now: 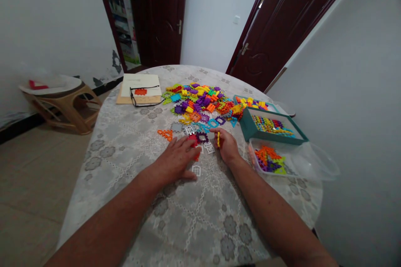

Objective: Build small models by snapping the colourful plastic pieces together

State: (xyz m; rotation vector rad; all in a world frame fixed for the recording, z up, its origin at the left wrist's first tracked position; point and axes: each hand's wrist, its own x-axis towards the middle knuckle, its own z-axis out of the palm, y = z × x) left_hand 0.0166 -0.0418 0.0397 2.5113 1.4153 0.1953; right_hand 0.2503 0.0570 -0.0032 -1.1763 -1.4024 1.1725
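From here, the right hand (pixel 226 145) pinches a yellow plastic piece (pixel 218 139), the left hand (pixel 175 157) spreads loosely by a red tile (pixel 192 138), and some pieces look boxed, a big mixed heap (pixel 203 100) still loose.

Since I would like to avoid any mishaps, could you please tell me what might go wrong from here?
The small yellow piece in the right hand could slip and get lost in the heap of colorful plastic pieces beyond. The left hand lies close to a white window-shaped piece and might nudge it aside. The clear plastic lid seems to overhang the edge of the table, so a bump might knock it down.
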